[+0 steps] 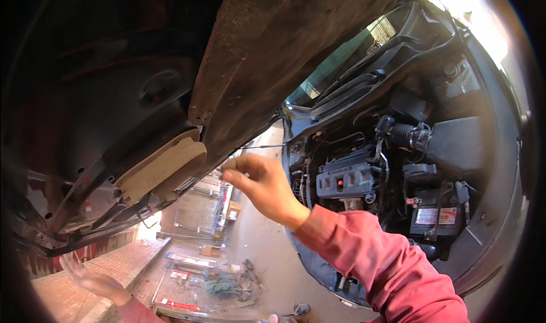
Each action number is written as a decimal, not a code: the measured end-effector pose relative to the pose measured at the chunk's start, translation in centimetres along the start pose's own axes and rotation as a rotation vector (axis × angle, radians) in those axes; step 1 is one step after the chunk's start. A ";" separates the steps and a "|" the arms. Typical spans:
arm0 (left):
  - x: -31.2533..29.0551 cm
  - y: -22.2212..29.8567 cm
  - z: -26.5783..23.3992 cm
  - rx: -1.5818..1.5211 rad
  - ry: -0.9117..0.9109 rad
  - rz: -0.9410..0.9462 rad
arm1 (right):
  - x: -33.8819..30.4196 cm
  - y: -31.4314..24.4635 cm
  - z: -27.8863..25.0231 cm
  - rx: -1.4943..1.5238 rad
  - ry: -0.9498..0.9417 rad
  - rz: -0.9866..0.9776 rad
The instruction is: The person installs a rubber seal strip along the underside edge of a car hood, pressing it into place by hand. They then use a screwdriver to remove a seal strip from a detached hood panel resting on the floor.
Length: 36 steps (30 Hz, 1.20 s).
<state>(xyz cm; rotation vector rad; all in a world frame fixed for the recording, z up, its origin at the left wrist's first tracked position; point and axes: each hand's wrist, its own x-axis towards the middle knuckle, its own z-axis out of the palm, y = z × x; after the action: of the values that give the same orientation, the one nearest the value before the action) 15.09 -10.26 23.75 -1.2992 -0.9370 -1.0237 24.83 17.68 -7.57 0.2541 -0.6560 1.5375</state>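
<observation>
The raised hood [131, 118] of a car spreads over the upper left, its underside facing me. My right hand [264, 186], in a red sleeve, is up beside the hood's lower edge. Its thumb and fingers are curled together in a pinch, and whatever may be between them is too small to make out. Low on the left, my left hand [96, 282] has its fingers stretched out, their tips close under the hood's front edge. Whether they touch it I cannot tell. A brown insulation pad [256, 56] lines part of the hood.
To the right lies the engine bay, with an engine cover [347, 181], an air filter box [455, 144] and a battery [435, 215]. A thin rod [267, 146] shows between hood and bay. Below, several boxes and loose parts lie on the floor [256, 243] near a brick ledge [79, 294].
</observation>
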 end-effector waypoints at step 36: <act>-0.7 -3.5 4.4 -0.332 0.008 -0.411 | 6.4 0.9 2.9 0.578 0.062 -0.095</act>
<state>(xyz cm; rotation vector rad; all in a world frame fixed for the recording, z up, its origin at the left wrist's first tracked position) 11.65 -5.84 24.35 -1.4004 -1.0862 -1.5531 22.65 21.50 -2.07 0.6592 -0.1328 1.6086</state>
